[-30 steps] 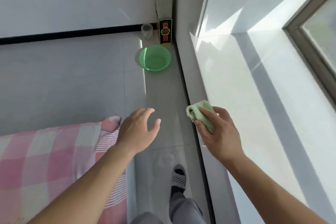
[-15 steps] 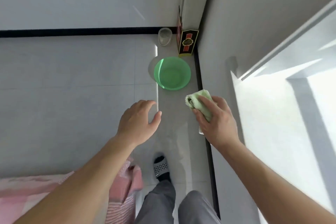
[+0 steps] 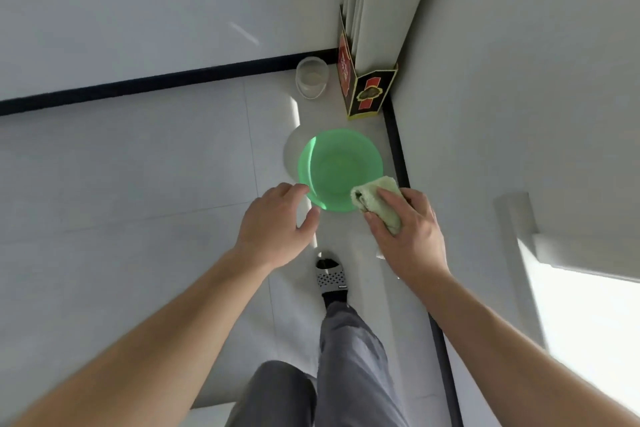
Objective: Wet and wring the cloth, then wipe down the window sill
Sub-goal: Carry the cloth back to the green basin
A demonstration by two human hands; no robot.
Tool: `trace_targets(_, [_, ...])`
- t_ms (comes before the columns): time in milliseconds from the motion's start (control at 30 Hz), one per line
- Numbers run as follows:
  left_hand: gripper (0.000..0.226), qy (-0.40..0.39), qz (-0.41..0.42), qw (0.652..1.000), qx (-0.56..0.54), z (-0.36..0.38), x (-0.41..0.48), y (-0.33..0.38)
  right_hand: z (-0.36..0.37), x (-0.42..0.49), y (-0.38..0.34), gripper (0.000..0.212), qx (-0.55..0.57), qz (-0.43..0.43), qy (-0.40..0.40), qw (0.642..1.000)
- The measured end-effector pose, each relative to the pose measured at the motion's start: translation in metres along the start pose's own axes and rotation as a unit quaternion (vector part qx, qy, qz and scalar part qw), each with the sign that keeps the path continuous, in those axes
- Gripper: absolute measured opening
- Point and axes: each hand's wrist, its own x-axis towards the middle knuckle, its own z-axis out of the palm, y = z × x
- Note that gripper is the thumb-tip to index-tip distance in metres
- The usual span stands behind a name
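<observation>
You are looking down at a pale tiled floor (image 3: 138, 184) in a corner where two white walls meet, with a black skirting strip along their base. To the right of your right arm, one bright slab of window sill (image 3: 585, 322) juts into view, well apart from both hands. One grey trouser leg and one foot in a patterned slipper (image 3: 330, 276) stand between your two forearms. Just beyond your hands sits one green basin (image 3: 341, 163) on the floor; whether it holds water is not clear. Beyond the basin, nearer the corner, stand one black, red and gold box (image 3: 367, 94) and, to its left, one clear cup (image 3: 311, 78). Your right hand (image 3: 407, 236) is closed around one pale green cloth (image 3: 375, 199), bunched in the fingers and thumb, its free end over the near right rim of the basin. Your left hand (image 3: 277, 225) holds nothing: fingers loosely curled and spread, palm down, at the basin's near left edge, not clearly touching it.
</observation>
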Motion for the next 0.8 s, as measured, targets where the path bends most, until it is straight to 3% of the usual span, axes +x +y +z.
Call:
trace_targets(367, [0.045, -0.156, 0.046, 0.985, -0.051, 0.057, 0.201, -0.058, 0.124, 0.119, 0.054, 0.055, 0.007, 0.130, -0.010, 0.991])
trace_targets(533, [0.046, -0.296, 0.020, 0.942, -0.157, 0.112, 0.296, -0.077, 0.190, 0.165, 0.076, 0.075, 0.011, 0.191, -0.001, 0.982])
trace_targets(667, [0.052, -0.350, -0.019, 0.911, -0.216, 0.170, 0.365, -0.098, 0.254, 0.207, 0.100, 0.081, 0.013, 0.224, -0.003, 0.975])
trace_targets(800, [0.027, -0.368, -0.047, 0.897, -0.241, 0.230, 0.410, -0.125, 0.311, 0.244, 0.129, 0.075, 0.064, 0.260, 0.008, 0.964])
